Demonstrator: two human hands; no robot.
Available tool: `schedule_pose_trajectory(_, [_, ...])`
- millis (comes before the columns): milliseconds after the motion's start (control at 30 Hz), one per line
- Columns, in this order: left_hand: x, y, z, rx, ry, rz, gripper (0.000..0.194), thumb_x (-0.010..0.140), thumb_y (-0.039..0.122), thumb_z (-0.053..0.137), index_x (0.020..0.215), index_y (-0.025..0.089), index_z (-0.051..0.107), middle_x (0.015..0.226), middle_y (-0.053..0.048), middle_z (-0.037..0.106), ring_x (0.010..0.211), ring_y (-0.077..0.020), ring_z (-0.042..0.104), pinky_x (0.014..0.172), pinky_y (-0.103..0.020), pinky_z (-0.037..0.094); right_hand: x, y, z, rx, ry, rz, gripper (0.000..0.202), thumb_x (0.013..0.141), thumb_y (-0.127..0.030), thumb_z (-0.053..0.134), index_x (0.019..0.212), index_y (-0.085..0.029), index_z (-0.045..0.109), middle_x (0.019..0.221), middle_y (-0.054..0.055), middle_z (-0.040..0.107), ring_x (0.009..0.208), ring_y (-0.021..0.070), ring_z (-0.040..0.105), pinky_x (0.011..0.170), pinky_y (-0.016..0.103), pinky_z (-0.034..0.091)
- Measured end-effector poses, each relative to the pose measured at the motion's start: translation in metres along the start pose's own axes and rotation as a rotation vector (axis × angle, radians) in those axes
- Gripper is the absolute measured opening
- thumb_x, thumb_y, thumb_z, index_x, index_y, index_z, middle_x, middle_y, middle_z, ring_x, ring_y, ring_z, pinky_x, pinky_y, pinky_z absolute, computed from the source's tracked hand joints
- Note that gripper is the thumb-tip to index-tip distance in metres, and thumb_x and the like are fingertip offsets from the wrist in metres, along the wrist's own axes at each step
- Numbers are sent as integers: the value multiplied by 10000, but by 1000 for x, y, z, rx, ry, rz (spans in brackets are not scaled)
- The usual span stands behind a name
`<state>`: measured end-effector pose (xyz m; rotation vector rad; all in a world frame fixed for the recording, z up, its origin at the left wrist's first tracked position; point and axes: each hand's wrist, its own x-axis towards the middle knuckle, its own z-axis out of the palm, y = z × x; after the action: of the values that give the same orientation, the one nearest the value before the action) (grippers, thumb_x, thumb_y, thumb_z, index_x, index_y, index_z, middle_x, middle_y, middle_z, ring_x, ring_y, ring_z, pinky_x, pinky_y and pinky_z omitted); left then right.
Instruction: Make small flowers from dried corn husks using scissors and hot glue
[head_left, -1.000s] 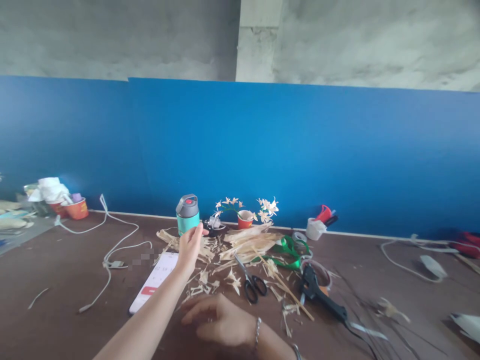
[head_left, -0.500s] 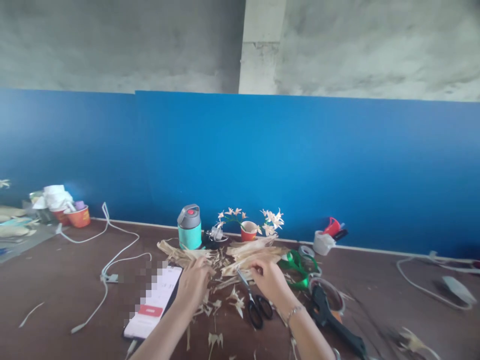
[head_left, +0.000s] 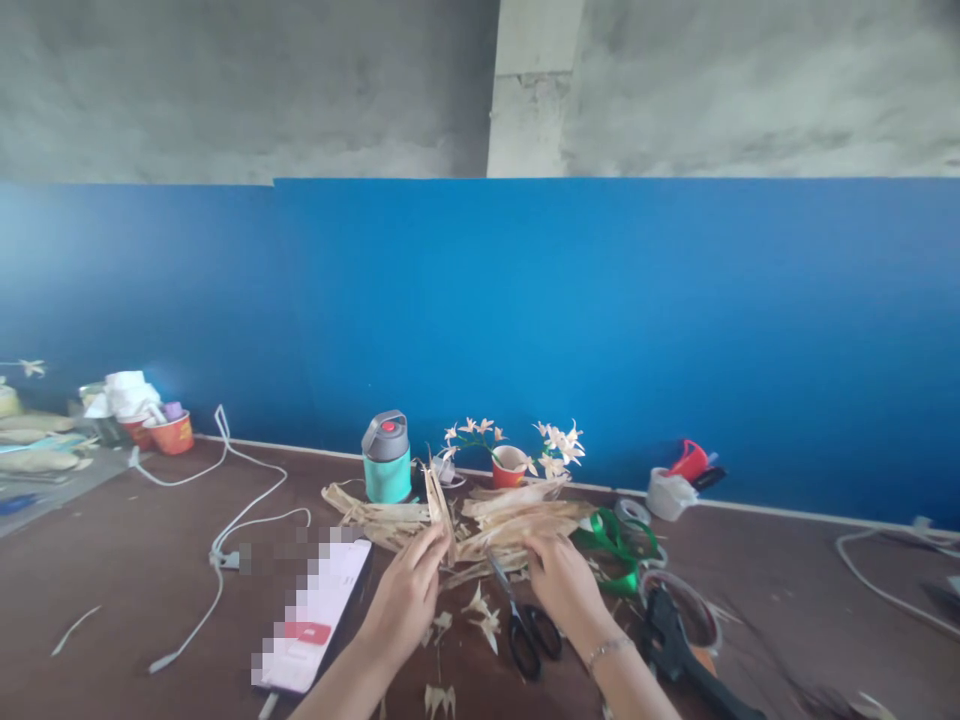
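Observation:
My left hand (head_left: 409,590) is closed on a strip of dried corn husk (head_left: 439,505), which stands up from the fingers. My right hand (head_left: 562,580) has its fingers curled together at the near edge of a pile of dried corn husks (head_left: 517,515); whether anything is in them is hidden. Black-handled scissors (head_left: 531,635) lie between my hands, with the blades pointing away from me. Small cut husk flowers (head_left: 482,618) rest left of the scissors, and more husk scraps (head_left: 440,698) are strewn nearer to me.
A phone (head_left: 319,620) lies left of my left hand. Behind the husks stand a teal flask (head_left: 387,470) and a red paper cup (head_left: 508,468) beside husk flowers (head_left: 559,445). Green ribbon (head_left: 619,550), a glue gun (head_left: 679,650) and a white cup (head_left: 670,493) are at right.
My left hand has raised a husk strip upright from the pile. My right hand remains beside the pile with its fingers curled. The view has shifted slightly.

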<state>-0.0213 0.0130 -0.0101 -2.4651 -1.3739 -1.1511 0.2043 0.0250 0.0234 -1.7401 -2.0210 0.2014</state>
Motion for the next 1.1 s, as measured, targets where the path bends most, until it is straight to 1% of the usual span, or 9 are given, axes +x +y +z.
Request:
schedule_pose_trajectory(100, [1, 5, 0, -32, -59, -7, 490, 775, 23, 366, 1185, 208, 560, 1219, -87, 590, 1111, -206, 557, 939, -341, 480, 0, 13, 8, -107, -27, -9, 452, 708, 4, 377, 995, -183, 673, 1104, 75, 646, 1101, 240, 495, 867, 330, 373])
schedule_pose_trajectory(200, [1, 8, -3, -64, -122, 17, 509, 770, 19, 362, 1197, 222, 550, 1220, -66, 593, 1112, -182, 556, 947, -314, 473, -1, 18, 13, -160, -51, 17, 530, 702, 11, 362, 1108, -216, 617, 1209, 58, 588, 1169, 245, 428, 884, 380, 354])
schedule_pose_trajectory(300, [1, 8, -5, -78, -156, 24, 518, 761, 11, 363, 1199, 222, 545, 1226, -58, 589, 1118, -172, 550, 953, -310, 467, -2, 17, 13, -172, -50, 2, 531, 715, -4, 354, 1119, -242, 603, 1215, 49, 584, 1175, 238, 415, 885, 396, 335])
schedule_pose_trajectory(433, [0, 5, -3, -74, -146, 12, 534, 756, -4, 354, 1208, 221, 529, 1268, -58, 554, 1155, -169, 520, 971, -316, 449, -3, 13, 11, -162, -37, -23, 502, 711, -28, 372, 1080, -265, 618, 1182, 41, 599, 1139, 228, 443, 871, 369, 321])
schedule_pose_trajectory(567, [-1, 2, -1, -49, -126, -16, 533, 755, -5, 354, 1218, 207, 511, 1289, -83, 526, 1165, -189, 510, 969, -339, 449, -3, 14, 11, -160, -30, -7, 491, 718, -32, 370, 1090, -244, 610, 1157, 52, 615, 1113, 231, 471, 861, 359, 316])
schedule_pose_trajectory(700, [-1, 4, -1, -36, -112, -4, 524, 736, -11, 361, 1177, 209, 542, 1231, -89, 567, 1107, -202, 555, 924, -343, 486, -2, 17, 15, -157, -59, -23, 538, 695, -9, 360, 1130, -230, 589, 1193, 52, 596, 1118, 235, 477, 868, 360, 322])
schedule_pose_trajectory(900, [2, 5, -2, -16, -126, 13, 501, 729, -15, 354, 1122, 199, 578, 1156, -88, 609, 1037, -197, 591, 892, -337, 502, 1, 20, 17, -93, -44, -72, 579, 645, 30, 349, 1142, -144, 589, 1175, 83, 600, 1118, 195, 482, 928, 284, 310])
schedule_pose_trajectory(1033, [2, 3, -2, 0, -130, 22, 515, 723, -22, 348, 1122, 205, 583, 1143, -83, 617, 1034, -196, 589, 890, -336, 500, -1, 16, 12, -137, -3, 0, 532, 668, 13, 360, 1088, -185, 621, 1135, 67, 626, 1076, 221, 505, 871, 313, 331])
schedule_pose_trajectory(1100, [2, 3, -3, -2, -137, 27, 506, 736, -12, 350, 1130, 208, 580, 1138, -79, 621, 1031, -196, 589, 887, -336, 500, -2, 14, 11, -160, -18, 29, 532, 669, 2, 374, 1093, -209, 614, 1148, 60, 623, 1069, 230, 510, 847, 328, 333])
